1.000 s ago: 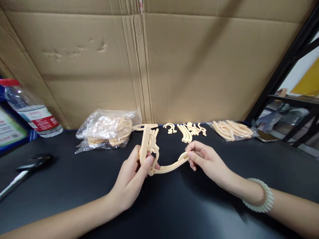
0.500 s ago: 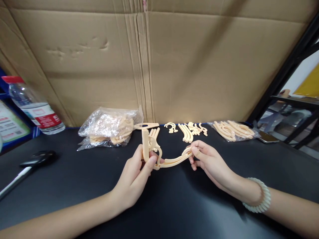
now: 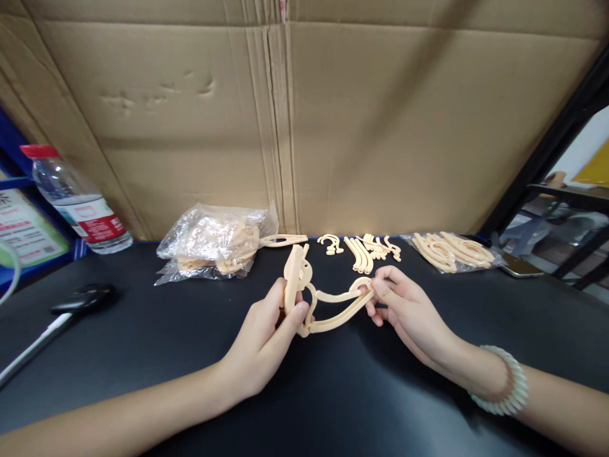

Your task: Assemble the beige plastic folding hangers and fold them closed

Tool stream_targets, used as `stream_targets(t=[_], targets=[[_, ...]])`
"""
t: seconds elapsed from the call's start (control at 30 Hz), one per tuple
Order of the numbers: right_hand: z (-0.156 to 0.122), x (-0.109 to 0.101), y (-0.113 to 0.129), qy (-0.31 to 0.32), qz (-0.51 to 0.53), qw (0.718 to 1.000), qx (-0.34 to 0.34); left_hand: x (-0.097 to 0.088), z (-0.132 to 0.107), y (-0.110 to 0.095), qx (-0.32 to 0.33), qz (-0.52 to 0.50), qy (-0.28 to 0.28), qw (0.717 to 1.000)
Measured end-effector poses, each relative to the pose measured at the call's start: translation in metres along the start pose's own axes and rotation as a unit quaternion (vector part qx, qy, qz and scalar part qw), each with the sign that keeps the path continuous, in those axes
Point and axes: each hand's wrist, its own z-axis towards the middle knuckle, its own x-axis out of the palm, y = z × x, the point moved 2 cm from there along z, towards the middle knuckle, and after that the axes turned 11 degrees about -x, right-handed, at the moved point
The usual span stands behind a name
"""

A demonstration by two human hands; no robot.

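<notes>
A cream plastic hanger assembly [image 3: 328, 311] hangs between my two hands just above the black table [image 3: 143, 355]. My left hand [image 3: 266, 336] is closed round its upright centre part, thumb pressed on the front. My right hand [image 3: 404, 304] pinches the looped end of the curved arm between thumb and fingers. A pale coiled band sits on my right wrist. Behind the hands lie loose cream plastic pieces [image 3: 361, 249] in a row.
A clear bag of cream parts [image 3: 214, 244] lies at the back left, another bag of curved parts [image 3: 451, 251] at the back right. A water bottle [image 3: 76, 203] stands far left near a black object [image 3: 80, 298]. Cardboard [image 3: 304, 114] walls the back; a black rack [image 3: 547, 158] stands right.
The hanger arm has tilted up and opened out a little between my hands. Both hands have shifted slightly right and kept their grip.
</notes>
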Motion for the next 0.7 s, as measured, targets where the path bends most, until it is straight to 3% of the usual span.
stream_targets(t=[0.2,0.4,0.53,0.7], targets=[[0.002,-0.003,0.002,-0.022,-0.03,0.999,-0.018,-0.001,0.001,0.002,-0.02,0.013,-0.013,1.0],[0.007,-0.009,-0.002,-0.026,-0.039,0.999,-0.028,-0.003,-0.002,0.0,0.007,-0.001,-0.018,1.0],[0.01,-0.011,-0.007,0.016,-0.037,0.999,0.003,-0.002,-0.002,-0.003,0.048,0.044,0.003,0.998],[0.006,-0.003,-0.006,0.11,-0.064,0.992,-0.004,0.005,-0.001,-0.002,0.108,0.116,0.091,0.983]])
